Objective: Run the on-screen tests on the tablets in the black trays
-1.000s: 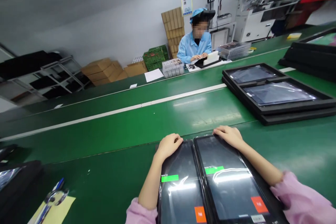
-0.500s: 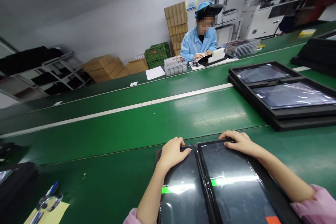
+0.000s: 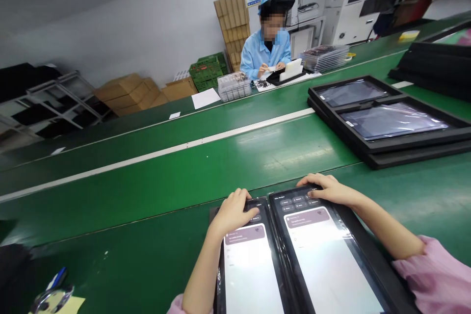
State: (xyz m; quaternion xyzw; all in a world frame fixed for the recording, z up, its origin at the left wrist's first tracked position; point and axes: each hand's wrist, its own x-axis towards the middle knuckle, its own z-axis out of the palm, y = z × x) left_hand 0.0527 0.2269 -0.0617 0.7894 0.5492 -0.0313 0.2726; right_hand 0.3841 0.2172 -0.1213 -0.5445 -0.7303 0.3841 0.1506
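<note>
Two dark-framed tablets lie side by side, cut off by the bottom of the view. On the left tablet point(image 3: 248, 270), my left hand point(image 3: 232, 213) wraps its fingers over the top edge, its thumb on the upper screen. My right hand point(image 3: 327, 189) rests likewise on the right tablet point(image 3: 327, 260), thumb near the top of the screen and fingers curled at the far edge. Both screens show a row of dark buttons, a mauve box and a bright white panel below. Black padding point(image 3: 368, 240) shows beside the right tablet.
Stacked black trays point(image 3: 405, 144) with tablets stand at the right on the green bench point(image 3: 121, 250). A roll of clear tape point(image 3: 53, 299) and a pen point(image 3: 58, 278) lie lower left. Across the bench sits a co-worker point(image 3: 268, 51) beside clear plastic trays point(image 3: 324, 58).
Both screens have gone from dark with a green bar to a bright panel with buttons on top. My hands stay at the top edges; the whole view has shifted slightly.
</note>
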